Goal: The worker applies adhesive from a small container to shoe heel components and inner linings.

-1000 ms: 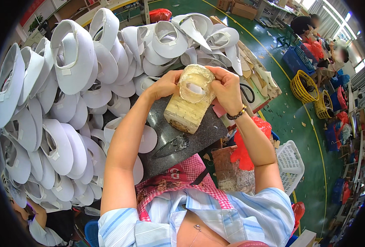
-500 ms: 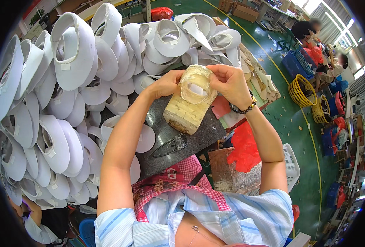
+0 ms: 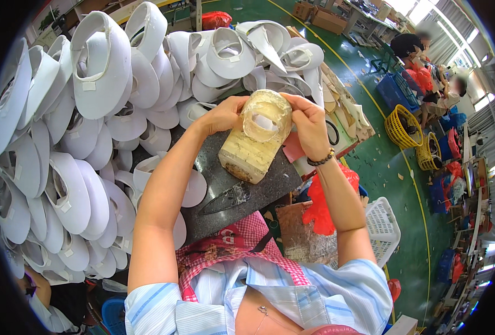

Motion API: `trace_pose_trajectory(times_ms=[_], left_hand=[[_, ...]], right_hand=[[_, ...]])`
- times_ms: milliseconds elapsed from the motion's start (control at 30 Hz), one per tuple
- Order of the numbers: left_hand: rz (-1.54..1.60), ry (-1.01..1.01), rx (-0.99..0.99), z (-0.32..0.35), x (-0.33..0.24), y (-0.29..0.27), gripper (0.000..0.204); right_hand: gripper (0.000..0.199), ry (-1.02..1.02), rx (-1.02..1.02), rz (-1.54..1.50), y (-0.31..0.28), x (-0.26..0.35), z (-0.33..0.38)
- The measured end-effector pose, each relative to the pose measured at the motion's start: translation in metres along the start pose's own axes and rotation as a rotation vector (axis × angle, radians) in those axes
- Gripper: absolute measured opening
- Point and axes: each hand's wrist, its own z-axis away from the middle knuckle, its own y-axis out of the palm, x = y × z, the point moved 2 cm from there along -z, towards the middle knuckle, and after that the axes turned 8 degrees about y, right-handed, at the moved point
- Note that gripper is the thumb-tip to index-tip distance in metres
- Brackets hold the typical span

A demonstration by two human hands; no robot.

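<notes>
A pale-yellow, rounded block (image 3: 246,156), blotched with what looks like old glue, stands tilted on the dark speckled tabletop (image 3: 202,159). Around the oval opening in its upper part runs a rough, translucent rim (image 3: 249,129), with something white inside. My left hand (image 3: 225,116) is closed at the block's upper left edge, its fingertips partly hidden behind it. At the upper right edge my right hand (image 3: 311,125) is closed too, thumb and fingers bent against the block. A dark, pointed, blade-shaped thing (image 3: 225,200) lies on the tabletop nearer to me.
White sun-visor shapes (image 3: 99,72) are heaped along the left and far side. Flat sheet pieces (image 3: 336,100) lie at the right; below hang red plastic bags (image 3: 320,206) by a white basket (image 3: 382,231). Yellow baskets (image 3: 402,127) and seated people (image 3: 409,47) are farther right.
My right hand has turned at the wrist, its fingers curling down over the block's right edge and the elbow dropping inward. The left hand and block keep nearly the same place.
</notes>
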Motion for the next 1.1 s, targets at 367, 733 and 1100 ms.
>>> trace_pose_trajectory(times_ms=[367, 733, 1100], left_hand=[[-0.004, -0.013, 0.004, -0.002, -0.003, -0.002, 0.056], [-0.020, -0.003, -0.020, 0.001, -0.010, 0.005, 0.058], [-0.027, -0.026, -0.017, 0.001, -0.009, 0.004, 0.052]], right_hand=[[0.030, 0.132, 0.108, -0.559, 0.008, -0.010, 0.005], [0.031, 0.073, 0.109, -0.618, 0.012, -0.007, 0.020], [0.029, 0.022, -0.026, -0.495, 0.017, -0.017, 0.015]])
